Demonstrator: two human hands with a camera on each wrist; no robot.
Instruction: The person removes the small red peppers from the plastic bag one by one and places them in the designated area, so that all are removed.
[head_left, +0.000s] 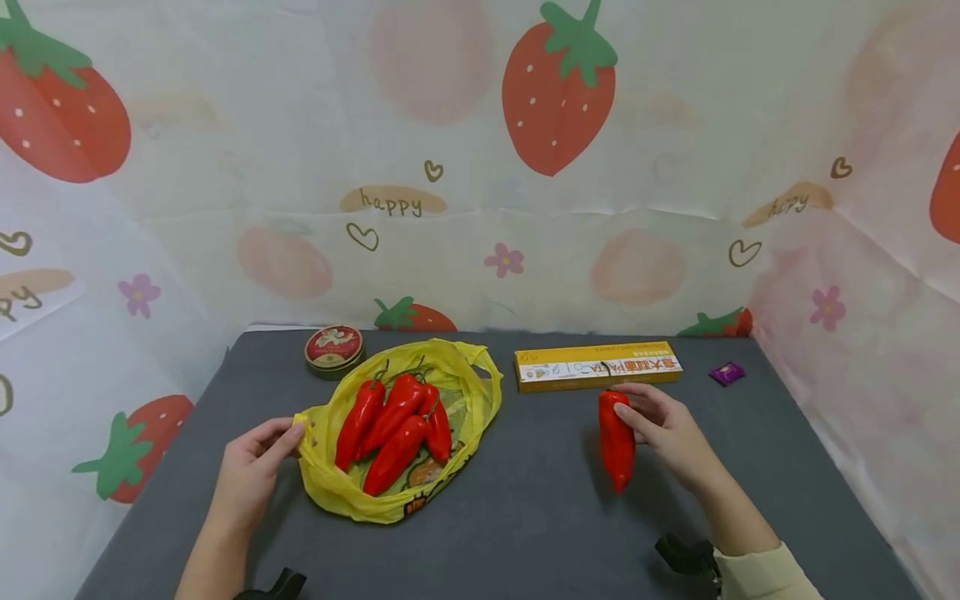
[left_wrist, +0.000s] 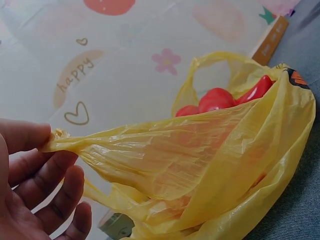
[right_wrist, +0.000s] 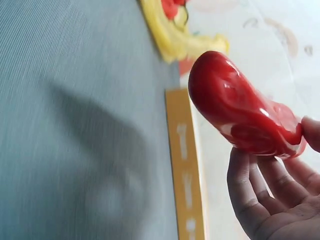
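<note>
My left hand (head_left: 255, 467) pinches the left edge of a yellow plastic bag (head_left: 337, 492) between thumb and fingers. In the left wrist view the bag's film (left_wrist: 165, 160) is pulled taut toward that hand. Several red peppers (head_left: 397, 454) lie inside the bag, whose mouth is spread open. My right hand (head_left: 667, 429) grips another red pepper (head_left: 617, 442) near its stem end, tip pointing down. The right wrist view shows this glossy pepper (right_wrist: 245, 110) held above the tabletop, with its shadow on the surface.
A long yellow pasta box (head_left: 598, 367) lies at the back, behind the right hand. To its right is a small purple wrapped candy (head_left: 727, 373). A round red-lidded tin (head_left: 334, 350) stands behind the bag on the dark grey table (head_left: 517, 533). A strawberry-print curtain (head_left: 480, 167) hangs behind.
</note>
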